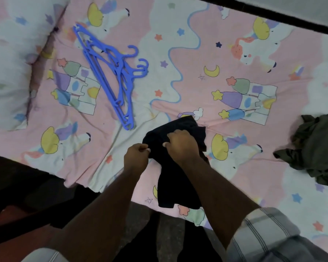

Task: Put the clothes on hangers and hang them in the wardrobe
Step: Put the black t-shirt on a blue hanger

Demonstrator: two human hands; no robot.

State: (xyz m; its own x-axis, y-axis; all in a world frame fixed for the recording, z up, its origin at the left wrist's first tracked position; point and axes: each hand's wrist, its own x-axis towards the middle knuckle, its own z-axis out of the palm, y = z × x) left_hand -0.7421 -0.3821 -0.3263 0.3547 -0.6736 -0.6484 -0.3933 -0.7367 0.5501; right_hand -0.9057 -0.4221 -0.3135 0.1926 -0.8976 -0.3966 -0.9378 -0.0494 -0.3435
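Note:
A black garment (173, 178) hangs bunched over the near edge of the bed, held up by both hands. My left hand (137, 155) pinches its left edge between thumb and fingers. My right hand (182, 145) grips the cloth a little to the right, fingers curled into the fabric. A stack of several blue plastic hangers (110, 72) lies on the bed sheet up and to the left, well apart from my hands. An olive-green garment (314, 148) lies crumpled on the bed at the right.
The bed carries a pink and white cartoon-print sheet (225, 87). A matching pillow (9, 59) lies at the far left. A dark bar (273, 14) runs along the bed's far edge. Dark floor (140, 224) shows below the bed's near edge.

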